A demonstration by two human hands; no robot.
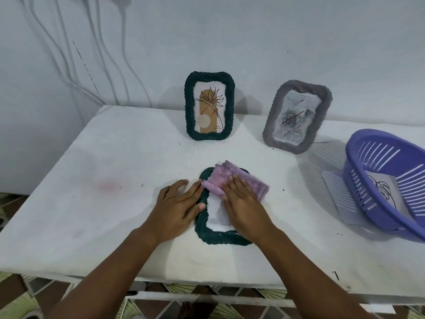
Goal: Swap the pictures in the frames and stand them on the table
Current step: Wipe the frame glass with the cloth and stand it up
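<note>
Frames (pixel 216 203): three; basket (pixel 388 180): one.

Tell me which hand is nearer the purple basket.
The right. The right hand presses a lilac cloth on the flat green frame, on the side toward the purple basket. The left hand rests on the frame's far edge, farther away.

3 frames: 2 dark green (pixel 208 105) (pixel 202 224), 1 grey (pixel 296 117). 1 purple cloth (pixel 232 180), 1 basket (pixel 388 178), 2 hands (pixel 181 201) (pixel 243 203).
</note>
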